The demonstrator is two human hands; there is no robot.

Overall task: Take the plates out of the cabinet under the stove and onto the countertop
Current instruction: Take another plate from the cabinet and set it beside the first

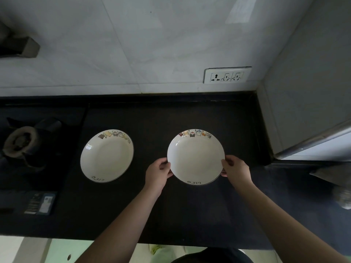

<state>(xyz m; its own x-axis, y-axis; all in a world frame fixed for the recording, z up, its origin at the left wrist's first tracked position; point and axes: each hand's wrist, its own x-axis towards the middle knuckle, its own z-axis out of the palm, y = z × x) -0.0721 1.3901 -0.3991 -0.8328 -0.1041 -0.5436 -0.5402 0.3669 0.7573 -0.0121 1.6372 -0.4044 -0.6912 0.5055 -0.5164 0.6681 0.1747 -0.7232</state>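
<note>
Round white cartoon-rimmed plate point(195, 158) gripped at both edges, left hand point(158, 172), right hand point(235, 170); lower flat onto black countertop point(190, 114), clear of second matching plate point(107, 156).

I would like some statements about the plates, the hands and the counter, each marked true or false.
1. Two plates are on or over the countertop. True: the left plate and the right plate.
2. Both hands hold the left plate. False: the left hand and the right hand grip the rim of the right plate.
3. The plates are stacked. False: they sit side by side, apart.
4. A wall socket is behind the right plate. True.
5. The stove burner is left of both plates. True.
6. Food lies on the left plate. False: it is empty.
</note>
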